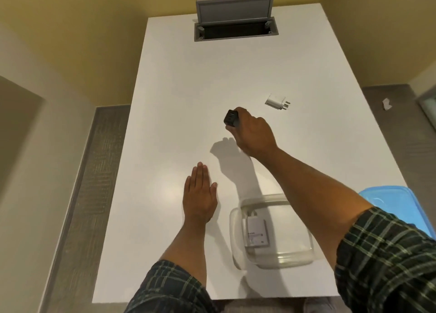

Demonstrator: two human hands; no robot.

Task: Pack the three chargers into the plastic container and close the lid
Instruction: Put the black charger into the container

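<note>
My right hand [253,133] grips a black charger [231,118] a little above the middle of the white table [188,88]. A small white charger [277,101] with its pins pointing right lies on the table, farther back and to the right. The clear plastic container [238,242] stands open near the front edge, partly under my right forearm, with a white charger [256,231] lying inside it. Its blue lid [391,206] rests on the table to the right of the container. My left hand [200,194] lies flat on the table, fingers together, left of the container.
A grey cable hatch [236,29] with its flap raised sits at the far end of the table. A crumpled white scrap [386,104] lies on the floor to the right. The table's front edge runs just below the container.
</note>
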